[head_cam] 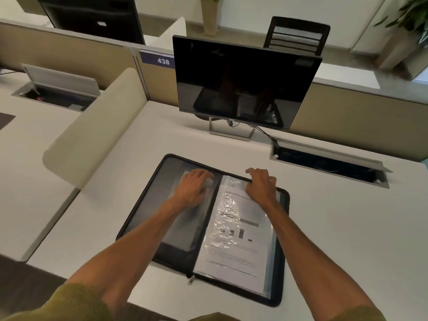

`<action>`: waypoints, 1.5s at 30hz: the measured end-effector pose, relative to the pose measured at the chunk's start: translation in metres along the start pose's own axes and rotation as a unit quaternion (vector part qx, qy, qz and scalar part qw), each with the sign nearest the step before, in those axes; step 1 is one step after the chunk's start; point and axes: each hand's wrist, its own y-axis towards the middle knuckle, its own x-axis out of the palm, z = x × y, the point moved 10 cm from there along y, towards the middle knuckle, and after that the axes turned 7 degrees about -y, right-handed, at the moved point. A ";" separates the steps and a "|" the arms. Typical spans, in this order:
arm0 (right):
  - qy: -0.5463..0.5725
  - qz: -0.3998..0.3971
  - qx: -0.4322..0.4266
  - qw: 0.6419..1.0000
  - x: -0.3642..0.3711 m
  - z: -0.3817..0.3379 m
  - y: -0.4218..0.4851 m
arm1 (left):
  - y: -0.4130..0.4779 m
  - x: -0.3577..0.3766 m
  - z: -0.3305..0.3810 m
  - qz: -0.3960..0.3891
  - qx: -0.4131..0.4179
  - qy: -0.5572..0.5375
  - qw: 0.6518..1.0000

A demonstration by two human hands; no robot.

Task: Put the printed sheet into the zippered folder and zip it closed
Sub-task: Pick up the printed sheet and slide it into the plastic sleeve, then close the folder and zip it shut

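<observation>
A black zippered folder [143,200] lies open flat on the white desk in front of me. Its right half holds the printed sheet [234,246] with text and a small bar chart, under a shiny clear plastic sleeve. My left hand [193,188] rests on the folder's left half near the spine, its fingers touching a clear sleeve edge. My right hand [261,184] sits at the top edge of the right half, fingers curled over the sleeve's top. The metal zipper pull [191,279] hangs at the bottom of the spine.
A dark monitor [243,82] stands behind the folder on a silver stand. An open cable tray [328,165] is sunk in the desk at the right. A beige divider panel [92,133] rises at the left. The desk's front edge runs just below the folder.
</observation>
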 end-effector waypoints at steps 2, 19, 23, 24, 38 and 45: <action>0.014 -0.005 -0.025 1.000 0.011 -0.029 -0.007 | -0.012 -0.012 -0.019 0.039 -0.024 0.004 0.999; -0.023 -0.047 -0.133 0.990 0.087 -0.190 -0.049 | -0.114 -0.040 -0.179 0.108 -0.314 -0.090 0.939; -0.029 -0.041 -0.136 0.989 0.088 -0.191 -0.062 | -0.125 -0.044 -0.184 0.109 -0.331 -0.092 0.933; -0.027 -0.039 -0.135 0.990 0.086 -0.190 -0.065 | -0.126 -0.047 -0.181 0.115 -0.333 -0.097 0.931; 0.022 0.095 -0.094 0.991 0.012 -0.120 -0.123 | -0.153 -0.098 -0.060 0.291 -0.296 -0.137 0.899; 0.103 0.145 -0.070 0.982 -0.019 -0.056 -0.176 | -0.162 -0.095 0.041 0.309 -0.217 -0.116 0.919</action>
